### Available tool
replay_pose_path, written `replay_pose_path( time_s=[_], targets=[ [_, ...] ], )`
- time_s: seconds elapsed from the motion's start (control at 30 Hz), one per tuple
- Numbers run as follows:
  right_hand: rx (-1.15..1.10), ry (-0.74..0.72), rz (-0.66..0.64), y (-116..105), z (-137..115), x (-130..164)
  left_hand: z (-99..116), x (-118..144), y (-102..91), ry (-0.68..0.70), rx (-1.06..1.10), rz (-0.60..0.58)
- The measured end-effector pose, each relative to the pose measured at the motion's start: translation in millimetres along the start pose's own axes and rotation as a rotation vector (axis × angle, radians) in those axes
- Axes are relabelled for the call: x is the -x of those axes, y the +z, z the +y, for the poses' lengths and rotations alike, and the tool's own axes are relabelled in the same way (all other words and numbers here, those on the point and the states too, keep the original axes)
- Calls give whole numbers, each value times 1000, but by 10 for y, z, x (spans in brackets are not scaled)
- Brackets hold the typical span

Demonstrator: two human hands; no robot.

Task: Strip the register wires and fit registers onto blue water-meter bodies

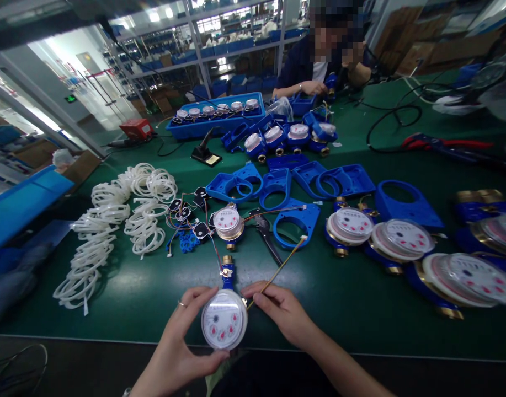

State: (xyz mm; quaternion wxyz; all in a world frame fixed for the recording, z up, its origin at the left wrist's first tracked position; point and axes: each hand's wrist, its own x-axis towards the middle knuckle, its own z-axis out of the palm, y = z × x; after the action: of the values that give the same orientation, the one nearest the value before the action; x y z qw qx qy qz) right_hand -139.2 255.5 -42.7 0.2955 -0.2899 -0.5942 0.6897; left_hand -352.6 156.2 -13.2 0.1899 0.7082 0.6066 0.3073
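A water meter with a white dial and a blue and brass body is near the table's front edge, its brass end pointing away from me. My left hand grips its left rim, fingers on top and thumb below. At the meter's right side, my right hand pinches a thin yellowish cable that slants up to a small white connector. Beyond it stands another meter with wires beside it. Right of that lie dark-handled pliers and a blue ring-shaped bracket.
Coiled white tubes cover the left side. Several water meters line the right. A soldering iron rests in its stand near a blue tray of meters. Across the table, a person handles a blue part.
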Motion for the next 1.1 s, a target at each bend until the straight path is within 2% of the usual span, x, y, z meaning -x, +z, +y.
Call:
replay_pose_path(
  time_s=[0.13,0.27,0.5,0.63,0.8,1.1],
  targets=[
    [41,52,-19,22,-5,-16,-68,-6,36,9,-41,-28],
    [50,80,-2,50,12,-21,-136,-12,120,9,0,19],
    [150,44,52,92,38,81,-13,91,281,-69,49,150],
    [177,64,32,98,25,83,5,154,310,-102,26,161],
    [147,-30,-25,124,3,4,17,150,340,-112,86,214],
    [93,47,22,168,-20,34,119,170,531,-226,161,349]
  ],
)
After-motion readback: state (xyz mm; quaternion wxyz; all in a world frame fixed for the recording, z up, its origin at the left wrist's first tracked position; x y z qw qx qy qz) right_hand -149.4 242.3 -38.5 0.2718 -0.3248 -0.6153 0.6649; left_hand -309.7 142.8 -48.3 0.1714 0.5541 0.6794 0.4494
